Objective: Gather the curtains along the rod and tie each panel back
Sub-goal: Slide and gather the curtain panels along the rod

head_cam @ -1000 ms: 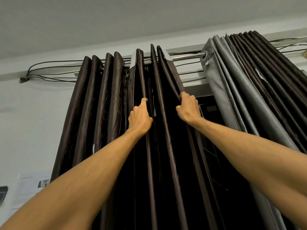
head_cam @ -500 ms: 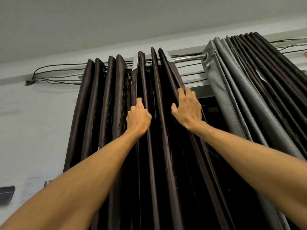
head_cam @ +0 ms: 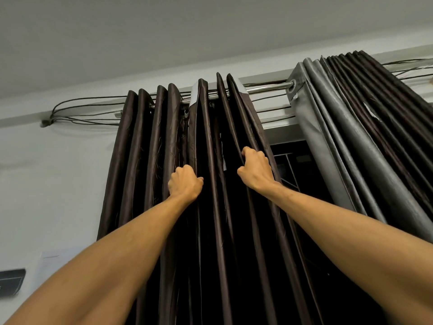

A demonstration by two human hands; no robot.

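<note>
Mid-gather, no tie-back in view: left hand and right hand, each grip clenched on a pleat of the brown panel hanging from the rod at 12 o'clock; second panel bunched at 2 o'clock.

This is a plain indoor room, by the look of it in a home. A bare white ceiling fills twelve o'clock, and a painted white wall runs down nine o'clock. Across the middle a metal rod carries a dark brown curtain panel hanging toward six o'clock and a grey-backed curtain panel at two o'clock. Between them a dark window with a metal grille shows. Loose cables run along the wall at ten o'clock. At eight o'clock a sheet of paper is on the wall, beside a dark wall-mounted box.
</note>
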